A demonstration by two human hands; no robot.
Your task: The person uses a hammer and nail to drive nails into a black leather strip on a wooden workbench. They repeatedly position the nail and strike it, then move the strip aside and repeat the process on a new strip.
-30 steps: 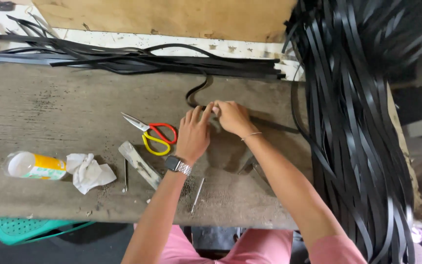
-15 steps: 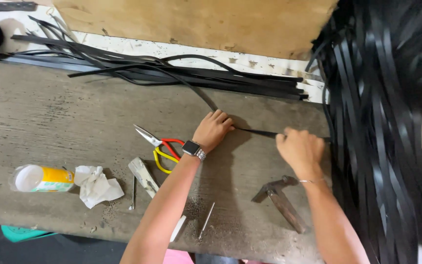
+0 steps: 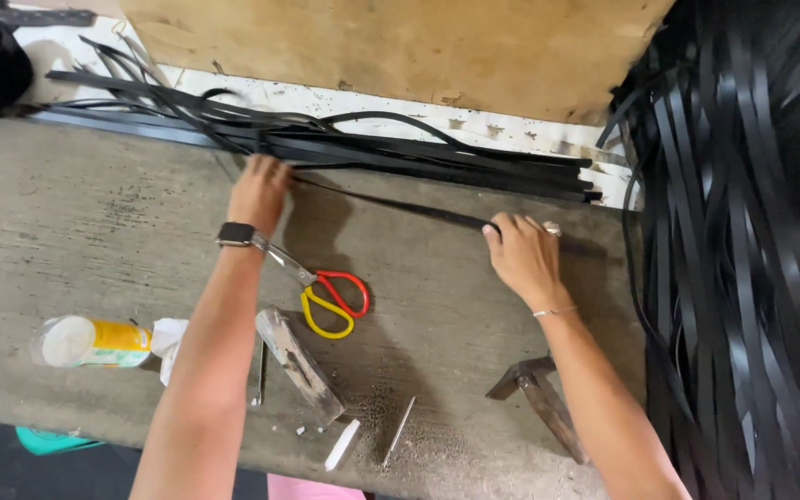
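Nearest the viewer, at the front edge of the tabletop (image 3: 67,231), one white chalk stick (image 3: 342,445), one thin metal rod (image 3: 399,430) and one angled metal tool (image 3: 539,398) are seen. To the left, one tipped container (image 3: 90,341) with a yellow band is laid beside a white cloth (image 3: 170,341). One flat metal blade (image 3: 300,363) is set diagonally, and one pair of scissors (image 3: 326,292) with one red and one yellow handle loop is laid just beyond it, tips directed up-left under the left wrist.

One black strip (image 3: 391,206) is stretched between both hands. Its long axis runs left to right, sloping slightly toward the viewer at its right end. The right hand (image 3: 525,259) is pressed on the right end, fingers closed over the strip against the tabletop. The left hand (image 3: 256,190), with a watch on the wrist, is laid on the left end; whether its grip is closed around the strip cannot be told.

Beyond the strip, a pile of black strips (image 3: 400,153), too many to count, is laid lengthwise along the back edge. At the right, a hanging bundle of strips (image 3: 743,259) is seen. One wooden board (image 3: 400,46) is stood behind.
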